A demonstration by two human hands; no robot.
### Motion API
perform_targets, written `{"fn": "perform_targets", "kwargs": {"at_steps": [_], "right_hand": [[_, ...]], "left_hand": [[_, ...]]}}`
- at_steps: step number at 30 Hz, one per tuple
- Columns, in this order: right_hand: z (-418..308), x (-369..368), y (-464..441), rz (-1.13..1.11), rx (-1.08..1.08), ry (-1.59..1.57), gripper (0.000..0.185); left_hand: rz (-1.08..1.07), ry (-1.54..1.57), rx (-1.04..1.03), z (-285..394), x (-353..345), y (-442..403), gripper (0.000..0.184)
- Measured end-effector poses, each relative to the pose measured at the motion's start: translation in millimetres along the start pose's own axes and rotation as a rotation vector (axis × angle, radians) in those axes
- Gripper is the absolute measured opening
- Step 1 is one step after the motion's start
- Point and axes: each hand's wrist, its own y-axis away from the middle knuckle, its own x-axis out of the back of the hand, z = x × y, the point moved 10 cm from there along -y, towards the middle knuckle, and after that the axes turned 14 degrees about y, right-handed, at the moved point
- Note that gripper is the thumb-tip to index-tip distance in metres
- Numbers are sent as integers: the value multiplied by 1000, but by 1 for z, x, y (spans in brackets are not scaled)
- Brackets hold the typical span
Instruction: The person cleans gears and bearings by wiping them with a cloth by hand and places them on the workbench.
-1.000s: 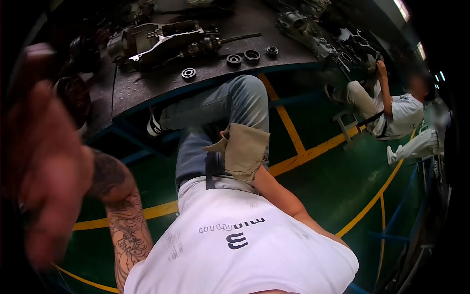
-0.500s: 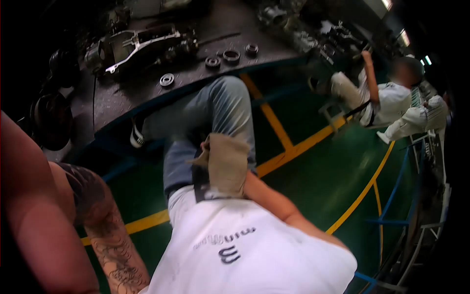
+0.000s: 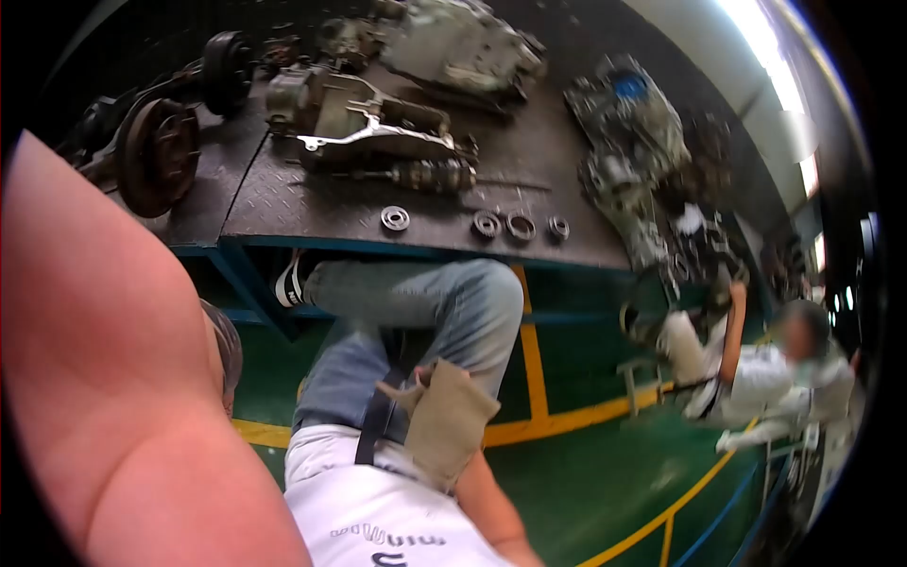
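Note:
My right hand (image 3: 424, 376) is at my lap, mostly hidden behind a piece of tan cloth (image 3: 452, 430). Only a bit of a finger shows at the cloth's upper edge, and the fingers look closed on it. The cloth hangs in front of my jeans (image 3: 453, 293), beside a dark strap (image 3: 376, 420). My left arm (image 3: 123, 378) is raised close to the camera and fills the left side. Its hand lies outside the view.
Ahead stands a metal workbench (image 3: 312, 210) bearing several bearing rings (image 3: 394, 218), a geared shaft (image 3: 430, 177), an open housing (image 3: 378, 132) and large castings (image 3: 463, 47). Brake drums (image 3: 159, 158) lie at left. A co-worker (image 3: 756, 369) sits at right. Yellow lines (image 3: 534, 369) mark the green floor.
The camera view has shifted, so more of the bench shows and my lap sits lower. My left arm now covers more of the left side. The tan cloth stays at my right hand.

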Motion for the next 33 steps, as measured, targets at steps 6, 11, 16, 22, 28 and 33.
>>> {"fn": "perform_targets", "kwargs": {"at_steps": [6, 11, 16, 22, 28, 33], "right_hand": [[-4, 28, -8, -333, -445, -348, 15], [30, 35, -19, -79, -360, -573, 17], [53, 41, -15, 25, -460, -585, 24], [1, 89, -12, 152, -715, -383, 32], [-9, 129, -9, 403, -322, 99, 41], [0, 124, 5, 394, -258, 1170, 44]], "left_hand": [[-3, 48, 51, -36, -2, 8, 20], [24, 64, 48, -56, 9, 8, 16], [65, 58, 51, -70, 18, 18, 12], [202, 101, -30, -54, 16, 29, 8], [31, 410, 338, -132, -97, 48, 24], [-147, 593, 604, -207, -178, 102, 36]]}}
